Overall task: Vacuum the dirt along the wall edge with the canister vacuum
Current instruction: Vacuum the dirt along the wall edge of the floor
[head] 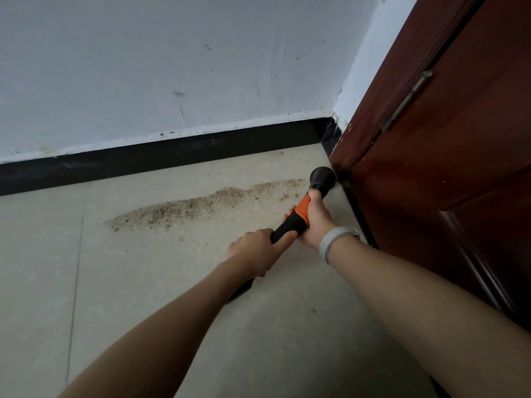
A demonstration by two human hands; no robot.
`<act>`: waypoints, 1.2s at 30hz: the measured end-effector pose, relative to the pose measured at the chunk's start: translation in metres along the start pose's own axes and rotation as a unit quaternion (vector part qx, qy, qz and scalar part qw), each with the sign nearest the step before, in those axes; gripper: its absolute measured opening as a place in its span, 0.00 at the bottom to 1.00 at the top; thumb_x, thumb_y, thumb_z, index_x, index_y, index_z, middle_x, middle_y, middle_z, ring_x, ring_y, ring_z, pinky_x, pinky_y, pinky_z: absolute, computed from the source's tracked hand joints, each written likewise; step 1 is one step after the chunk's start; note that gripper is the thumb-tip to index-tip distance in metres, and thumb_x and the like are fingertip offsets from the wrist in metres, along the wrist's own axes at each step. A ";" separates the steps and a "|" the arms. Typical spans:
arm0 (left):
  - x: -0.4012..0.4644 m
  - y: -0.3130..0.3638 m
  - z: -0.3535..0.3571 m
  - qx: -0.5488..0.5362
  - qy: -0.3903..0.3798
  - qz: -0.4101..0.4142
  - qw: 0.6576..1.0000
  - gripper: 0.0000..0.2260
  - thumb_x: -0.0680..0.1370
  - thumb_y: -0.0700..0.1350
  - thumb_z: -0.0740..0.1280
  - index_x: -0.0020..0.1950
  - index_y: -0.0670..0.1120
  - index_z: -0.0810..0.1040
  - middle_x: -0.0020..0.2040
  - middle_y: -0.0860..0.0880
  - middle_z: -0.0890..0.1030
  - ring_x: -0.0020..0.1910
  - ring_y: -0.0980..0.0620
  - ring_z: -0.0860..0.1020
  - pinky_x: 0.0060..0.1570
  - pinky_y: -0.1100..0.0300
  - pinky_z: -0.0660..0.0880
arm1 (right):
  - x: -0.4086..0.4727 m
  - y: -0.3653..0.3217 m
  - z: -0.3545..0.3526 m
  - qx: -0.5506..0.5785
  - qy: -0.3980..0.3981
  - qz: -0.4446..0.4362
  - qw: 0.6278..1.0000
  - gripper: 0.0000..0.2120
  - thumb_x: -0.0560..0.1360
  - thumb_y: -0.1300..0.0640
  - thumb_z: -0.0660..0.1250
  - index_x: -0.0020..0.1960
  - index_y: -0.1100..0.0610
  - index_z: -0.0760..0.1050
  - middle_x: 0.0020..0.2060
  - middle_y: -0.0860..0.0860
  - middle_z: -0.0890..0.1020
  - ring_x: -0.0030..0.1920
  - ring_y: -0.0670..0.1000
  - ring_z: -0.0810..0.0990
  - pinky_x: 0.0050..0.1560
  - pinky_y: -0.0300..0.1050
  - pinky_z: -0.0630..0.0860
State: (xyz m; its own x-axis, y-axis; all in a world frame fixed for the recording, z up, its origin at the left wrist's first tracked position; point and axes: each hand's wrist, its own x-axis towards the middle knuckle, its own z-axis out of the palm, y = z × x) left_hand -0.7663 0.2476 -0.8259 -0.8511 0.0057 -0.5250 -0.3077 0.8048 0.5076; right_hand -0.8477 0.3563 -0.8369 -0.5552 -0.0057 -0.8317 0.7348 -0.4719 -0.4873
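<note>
- Wall [172, 67]: pale painted surface with a black baseboard [172, 152] along its foot, meeting a dark red door [445, 168] at the corner.
- Floor [143, 282]: light tiles; carries everything below.
- Dirt [201, 206]: a long sandy streak on the floor near the baseboard, running leftward from the corner and apparently untouched.
- Vacuum wand [290, 226]: black with an orange collar; its round nozzle [322, 179] sits near the corner, just beside the right end of the dirt.
- Right hand [314, 222]: fingers wrapped around the wand at the orange collar; a pale wristband [336, 242] on the wrist.
- Left hand [254, 251]: fingers curled around the wand lower down.
- Step in hand: likely positioning for the first pass. The next move calls for sweeping the nozzle leftward along the streak, mouth kept low.
- Hidden: the canister and hose are out of view; whether the nozzle touches the floor cannot be told.
</note>
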 end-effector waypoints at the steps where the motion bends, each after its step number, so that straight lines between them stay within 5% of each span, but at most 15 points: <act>1: -0.004 -0.002 0.001 0.000 0.003 -0.006 1.000 0.24 0.75 0.70 0.50 0.41 0.52 0.71 0.34 0.52 0.81 0.30 0.54 0.80 0.37 0.60 0.75 | -0.002 0.002 0.001 -0.007 -0.003 0.003 1.000 0.13 0.75 0.49 0.63 0.48 0.59 0.67 0.28 0.54 0.73 0.20 0.51 0.73 0.27 0.43 0.75; 6: -0.023 -0.017 0.000 -0.016 0.027 -0.040 0.999 0.24 0.75 0.69 0.50 0.40 0.50 0.71 0.38 0.49 0.82 0.37 0.50 0.81 0.45 0.55 0.78 | -0.015 0.020 0.016 -0.046 -0.014 0.012 0.999 0.13 0.76 0.49 0.62 0.45 0.59 0.67 0.27 0.54 0.72 0.22 0.51 0.73 0.28 0.42 0.75; 19: -0.064 -0.072 -0.001 -0.073 0.057 -0.095 0.991 0.23 0.76 0.68 0.51 0.41 0.50 0.72 0.38 0.48 0.82 0.37 0.49 0.81 0.44 0.55 0.78 | -0.038 0.073 0.054 -0.126 -0.044 0.037 0.990 0.12 0.77 0.50 0.61 0.46 0.59 0.67 0.30 0.55 0.72 0.25 0.52 0.72 0.30 0.45 0.74; 25: -0.084 -0.105 -0.002 -0.103 0.091 -0.125 0.983 0.24 0.75 0.69 0.50 0.40 0.51 0.71 0.31 0.53 0.79 0.25 0.56 0.78 0.31 0.62 0.71 | -0.043 0.105 0.078 -0.157 -0.066 0.050 0.984 0.13 0.77 0.50 0.61 0.45 0.60 0.67 0.28 0.55 0.72 0.20 0.52 0.72 0.27 0.43 0.75; 36: -0.124 -0.165 -0.003 -0.175 0.147 -0.190 0.955 0.26 0.70 0.70 0.50 0.39 0.50 0.73 0.26 0.53 0.78 0.22 0.57 0.76 0.30 0.63 0.73 | -0.058 0.170 0.120 -0.222 -0.110 0.071 0.966 0.13 0.76 0.50 0.62 0.45 0.60 0.67 0.28 0.55 0.73 0.22 0.53 0.73 0.29 0.44 0.75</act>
State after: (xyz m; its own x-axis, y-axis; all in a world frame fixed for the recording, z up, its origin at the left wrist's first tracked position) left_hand -0.6115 0.1129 -0.8428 -0.7172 -0.4553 -0.5276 -0.6969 0.4675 0.5439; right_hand -0.7375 0.1709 -0.8399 -0.4696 -0.2534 -0.8457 0.8775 -0.0283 -0.4788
